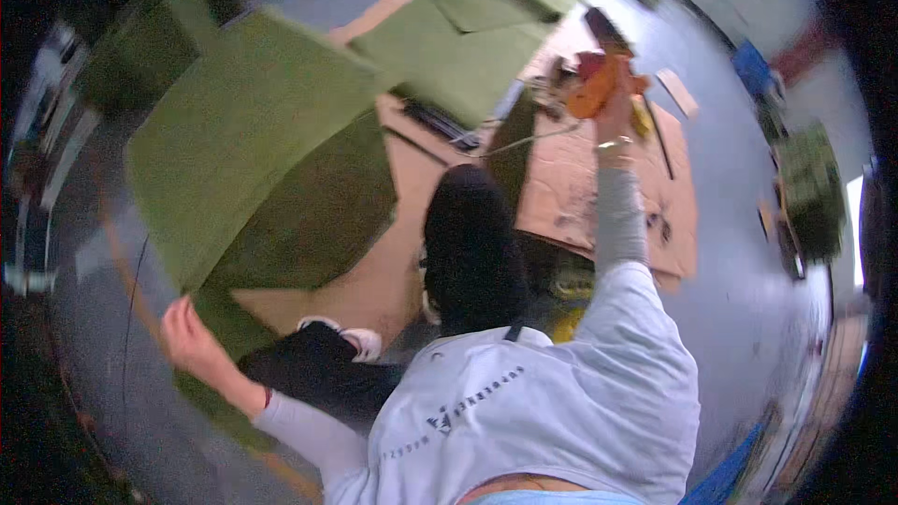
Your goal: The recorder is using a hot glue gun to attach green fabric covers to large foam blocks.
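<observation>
My left hand [192,337] grips the lower corner of a large green felt-like sheet [253,131], which is folded into a tent shape on the floor. My right hand [615,108] reaches far forward and is closed on an orange hand tool [599,84], held over brown cardboard [580,178]. A thin pale cord [524,140] trails left from near the tool. My bent knee in black trousers [468,243] and a white-soled shoe [341,332] lie between the two hands.
More green sheets [477,28] lie at the top on cardboard. A black strip-like object [440,122] sits beside them. Something yellow [571,318] shows by my knee. A blue object [753,65] and a green block [809,187] stand on the grey floor at right.
</observation>
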Demonstrator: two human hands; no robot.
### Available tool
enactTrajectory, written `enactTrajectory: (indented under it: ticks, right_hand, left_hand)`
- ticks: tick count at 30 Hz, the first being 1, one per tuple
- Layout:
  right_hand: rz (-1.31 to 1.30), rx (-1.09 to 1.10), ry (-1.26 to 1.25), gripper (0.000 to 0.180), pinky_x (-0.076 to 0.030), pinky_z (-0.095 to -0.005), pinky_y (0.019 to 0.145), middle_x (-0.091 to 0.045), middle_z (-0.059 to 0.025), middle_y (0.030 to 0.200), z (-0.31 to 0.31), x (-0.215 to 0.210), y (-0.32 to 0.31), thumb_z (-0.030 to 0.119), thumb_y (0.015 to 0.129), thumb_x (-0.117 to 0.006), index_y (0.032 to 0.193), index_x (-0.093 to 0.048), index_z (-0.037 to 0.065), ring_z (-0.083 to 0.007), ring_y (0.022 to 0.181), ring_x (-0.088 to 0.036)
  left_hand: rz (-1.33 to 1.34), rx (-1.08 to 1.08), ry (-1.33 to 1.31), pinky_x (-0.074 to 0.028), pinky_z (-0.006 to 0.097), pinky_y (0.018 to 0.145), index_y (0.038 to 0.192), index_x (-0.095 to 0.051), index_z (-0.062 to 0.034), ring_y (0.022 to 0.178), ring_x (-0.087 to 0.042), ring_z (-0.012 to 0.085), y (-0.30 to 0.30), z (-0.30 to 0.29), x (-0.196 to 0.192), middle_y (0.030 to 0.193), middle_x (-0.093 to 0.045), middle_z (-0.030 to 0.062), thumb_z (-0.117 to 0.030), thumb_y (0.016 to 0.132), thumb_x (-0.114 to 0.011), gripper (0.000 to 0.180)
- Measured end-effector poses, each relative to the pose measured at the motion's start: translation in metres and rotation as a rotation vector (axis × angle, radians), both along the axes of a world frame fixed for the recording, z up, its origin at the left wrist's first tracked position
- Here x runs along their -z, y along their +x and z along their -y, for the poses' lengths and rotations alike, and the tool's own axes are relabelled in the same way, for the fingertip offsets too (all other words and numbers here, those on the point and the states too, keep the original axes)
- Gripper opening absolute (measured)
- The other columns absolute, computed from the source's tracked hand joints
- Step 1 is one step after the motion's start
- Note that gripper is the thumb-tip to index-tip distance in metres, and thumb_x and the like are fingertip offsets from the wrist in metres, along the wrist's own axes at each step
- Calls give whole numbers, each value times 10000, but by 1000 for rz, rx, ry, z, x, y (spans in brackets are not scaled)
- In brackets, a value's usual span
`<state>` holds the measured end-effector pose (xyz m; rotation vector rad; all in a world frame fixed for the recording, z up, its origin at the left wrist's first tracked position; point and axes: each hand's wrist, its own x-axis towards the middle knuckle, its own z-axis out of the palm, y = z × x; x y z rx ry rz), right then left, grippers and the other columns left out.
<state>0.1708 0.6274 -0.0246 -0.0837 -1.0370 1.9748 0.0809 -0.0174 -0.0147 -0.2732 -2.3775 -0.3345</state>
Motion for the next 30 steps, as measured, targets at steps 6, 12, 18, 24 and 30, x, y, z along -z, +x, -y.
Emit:
enactTrajectory:
  ticks: [6,12,18,24,30]
  right_hand:
    - [260,284,-260,321,-507,-299,667,-583,8,897,-45,131,56,311,794,-669,1035,-544,140,-153,738,-586]
    - [354,251,-354,378,-495,-282,687,-586,9,877,-75,205,41,424,802,-637,1022,-548,129,-141,751,-576]
    - [494,88,-233,410,-500,-279,660,-591,4,822,-126,223,55,511,815,-566,963,-571,128,-131,710,-574]
    - [1247,414,802,532,-464,-314,505,-580,7,653,-158,219,115,596,829,-474,865,-616,85,-154,556,-563]
    - [901,120,678,412,-419,-292,491,-593,-27,679,-20,107,-13,399,883,-529,850,-609,-4,-145,578,-564]
  left_hand:
    - [-16,17,-18,-456,364,761,921,-621,1,895,-569,262,-8,3,2,948,-596,98,-66,855,-528,132]
    - [-36,-14,-72,-455,368,763,926,-624,-3,885,-568,264,-9,7,3,934,-593,100,-82,857,-529,141]
    - [-100,-97,27,-460,363,737,908,-626,-3,851,-575,253,-2,-34,4,912,-592,99,-94,855,-557,126]
    - [109,151,465,-476,274,571,882,-632,18,647,-585,150,21,-71,28,754,-617,72,-87,856,-576,122]
    - [780,568,1487,-477,205,581,1004,-612,10,654,-577,96,2,-169,39,835,-636,82,-253,879,-574,294]
